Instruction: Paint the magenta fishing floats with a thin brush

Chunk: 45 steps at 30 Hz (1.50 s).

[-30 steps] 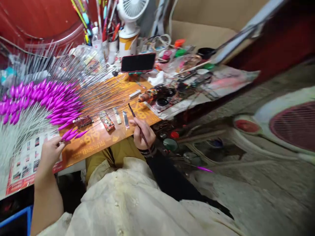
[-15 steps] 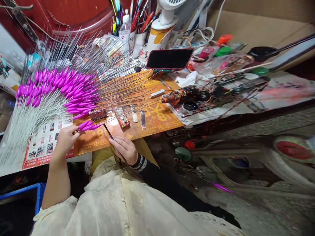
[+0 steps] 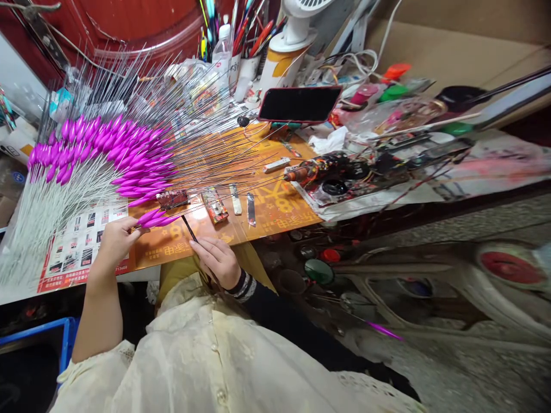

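My left hand (image 3: 119, 240) is closed at the table's front edge, thumb and fingers pinching the near end of a small group of magenta fishing floats (image 3: 155, 218). Their thin dark stems point right. In my right hand (image 3: 217, 259) is a slender dark stick (image 3: 188, 227), possibly a brush, gripped between thumb and fingers. Its upper end lies close to the tips of the held floats; whether it touches them I cannot tell. Behind my left hand spreads a large fan of magenta fishing floats (image 3: 129, 143), with pale stems toward me and dark ones pointing away.
Small paint-stained blocks (image 3: 214, 205) and flat strips (image 3: 251, 209) lie on the orange table sheet (image 3: 275, 221). Farther back stand a phone (image 3: 300, 104), a plastic bottle (image 3: 222, 49) and a white fan (image 3: 295, 34). Clutter covers the right side. Below left is a blue crate (image 3: 66, 344).
The view has shifted very slightly. Both hands keep nearly the same position and the same grips.
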Motion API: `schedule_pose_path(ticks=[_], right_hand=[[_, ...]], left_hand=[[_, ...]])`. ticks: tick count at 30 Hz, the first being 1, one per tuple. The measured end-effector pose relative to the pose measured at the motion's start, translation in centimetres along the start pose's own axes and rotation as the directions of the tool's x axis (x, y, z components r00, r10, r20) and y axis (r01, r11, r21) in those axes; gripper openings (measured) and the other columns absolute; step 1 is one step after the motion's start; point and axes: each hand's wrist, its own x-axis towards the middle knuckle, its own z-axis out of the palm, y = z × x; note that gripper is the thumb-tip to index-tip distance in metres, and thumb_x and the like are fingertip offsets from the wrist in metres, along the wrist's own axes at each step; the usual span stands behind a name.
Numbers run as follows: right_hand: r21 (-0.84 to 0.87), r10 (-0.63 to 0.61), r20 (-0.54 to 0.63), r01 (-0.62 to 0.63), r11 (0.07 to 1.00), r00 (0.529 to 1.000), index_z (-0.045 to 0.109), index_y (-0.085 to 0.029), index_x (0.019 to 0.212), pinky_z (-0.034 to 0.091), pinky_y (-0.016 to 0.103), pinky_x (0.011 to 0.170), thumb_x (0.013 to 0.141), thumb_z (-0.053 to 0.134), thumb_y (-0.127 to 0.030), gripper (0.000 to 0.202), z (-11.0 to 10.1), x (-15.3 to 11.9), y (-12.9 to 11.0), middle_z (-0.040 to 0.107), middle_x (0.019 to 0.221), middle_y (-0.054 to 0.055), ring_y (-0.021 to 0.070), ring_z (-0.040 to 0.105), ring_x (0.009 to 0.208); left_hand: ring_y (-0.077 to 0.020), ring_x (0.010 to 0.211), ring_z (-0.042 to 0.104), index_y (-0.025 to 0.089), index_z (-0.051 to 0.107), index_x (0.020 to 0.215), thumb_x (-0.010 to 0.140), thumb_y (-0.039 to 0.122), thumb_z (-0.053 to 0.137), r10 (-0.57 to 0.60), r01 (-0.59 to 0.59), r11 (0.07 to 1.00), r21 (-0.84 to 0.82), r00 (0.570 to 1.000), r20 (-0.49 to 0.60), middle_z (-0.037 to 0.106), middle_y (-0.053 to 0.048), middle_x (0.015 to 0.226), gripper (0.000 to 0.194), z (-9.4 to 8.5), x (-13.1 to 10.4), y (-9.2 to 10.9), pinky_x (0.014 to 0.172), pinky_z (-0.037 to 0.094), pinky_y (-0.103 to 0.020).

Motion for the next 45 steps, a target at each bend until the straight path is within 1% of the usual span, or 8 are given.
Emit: schedule_pose_path(ticks=[2, 8, 14, 22, 28, 35, 38, 45], right_hand=[[0.003, 0.001, 0.007, -0.001, 1.0, 1.0, 0.049, -0.019, 0.153, 0.063, 0.039, 0.097, 0.095, 0.054, -0.006, 0.06, -0.04, 0.08, -0.03, 0.077, 0.117, 0.012, 0.0232, 0.073, 0.113], [0.001, 0.019, 0.03, -0.019, 1.0, 0.999, 0.053, -0.021, 0.15, 0.063, 0.038, 0.097, 0.097, 0.053, -0.008, 0.055, 0.05, -0.12, 0.04, 0.077, 0.119, 0.012, 0.0226, 0.073, 0.113], [0.028, 0.021, -0.004, -0.021, 0.999, 1.0, 0.043, -0.019, 0.157, 0.063, 0.04, 0.099, 0.095, 0.055, -0.005, 0.064, 0.08, 0.06, -0.08, 0.077, 0.118, 0.013, 0.024, 0.073, 0.114], [0.015, 0.056, 0.003, -0.056, 0.998, 0.998, 0.047, -0.021, 0.154, 0.063, 0.039, 0.099, 0.098, 0.052, -0.008, 0.058, 0.39, -0.22, -0.08, 0.077, 0.119, 0.011, 0.0228, 0.074, 0.113], [0.012, 0.027, -0.034, -0.027, 1.0, 0.999, 0.04, -0.019, 0.158, 0.064, 0.039, 0.096, 0.097, 0.056, -0.007, 0.064, 0.27, 0.06, -0.1, 0.077, 0.117, 0.012, 0.0228, 0.074, 0.111], [0.088, 0.048, -0.051, -0.044, 0.995, 0.998, 0.05, -0.021, 0.152, 0.065, 0.037, 0.095, 0.097, 0.061, -0.012, 0.057, 0.54, -0.6, 0.28, 0.078, 0.117, 0.011, 0.0217, 0.076, 0.108], [0.091, 0.051, -0.034, -0.048, 0.995, 0.998, 0.053, -0.023, 0.15, 0.066, 0.038, 0.095, 0.098, 0.06, -0.011, 0.054, 0.55, -0.62, 0.32, 0.078, 0.118, 0.01, 0.0219, 0.075, 0.11], [0.064, 0.042, -0.037, -0.039, 0.997, 0.998, 0.046, -0.02, 0.155, 0.065, 0.039, 0.096, 0.097, 0.058, -0.007, 0.061, 0.23, 0.01, -0.01, 0.077, 0.12, 0.011, 0.0226, 0.074, 0.112]], left_hand=[[-0.0132, 0.067, 0.057, 0.021, 0.081, 0.089, 0.086, 0.033, 0.065, 0.002, -0.002, 1.0, -0.003, 1.0, 0.001, 0.069, 0.001, 0.072, 0.021, -0.01, 0.0, 0.02, 0.066, 0.041, -0.025], [-0.0131, 0.066, 0.056, 0.021, 0.081, 0.09, 0.085, 0.033, 0.064, -0.004, 0.004, 1.0, 0.009, 1.0, -0.006, 0.069, 0.001, 0.072, 0.021, 0.03, 0.06, -0.05, 0.065, 0.04, -0.025], [-0.0128, 0.064, 0.053, 0.02, 0.079, 0.086, 0.086, 0.034, 0.063, -0.003, 0.003, 1.0, 0.027, 1.0, -0.004, 0.067, 0.0, 0.069, 0.022, -0.06, 0.06, 0.15, 0.063, 0.038, -0.025], [-0.0133, 0.065, 0.054, 0.02, 0.078, 0.087, 0.087, 0.034, 0.062, 0.021, -0.02, 0.999, 0.035, 0.999, -0.025, 0.065, 0.001, 0.068, 0.021, 0.0, 0.04, 0.04, 0.062, 0.037, -0.026], [-0.0128, 0.064, 0.054, 0.019, 0.08, 0.09, 0.086, 0.034, 0.063, 0.017, -0.016, 0.999, 0.036, 1.0, -0.014, 0.068, 0.0, 0.071, 0.022, -0.11, 0.08, 0.18, 0.063, 0.037, -0.026], [-0.0133, 0.065, 0.055, 0.019, 0.079, 0.091, 0.087, 0.034, 0.062, 0.027, -0.027, 0.998, 0.051, 1.0, 0.002, 0.069, 0.0, 0.072, 0.023, -0.31, 0.17, 0.31, 0.063, 0.038, -0.025], [-0.0133, 0.065, 0.055, 0.019, 0.079, 0.091, 0.087, 0.035, 0.063, 0.03, -0.03, 0.998, 0.05, 1.0, 0.0, 0.069, 0.0, 0.072, 0.023, -0.31, 0.15, 0.22, 0.063, 0.038, -0.025], [-0.0126, 0.064, 0.053, 0.019, 0.078, 0.087, 0.087, 0.034, 0.062, 0.028, -0.028, 0.998, 0.048, 1.0, 0.001, 0.066, 0.0, 0.069, 0.022, -0.18, 0.25, 0.04, 0.062, 0.037, -0.025]])
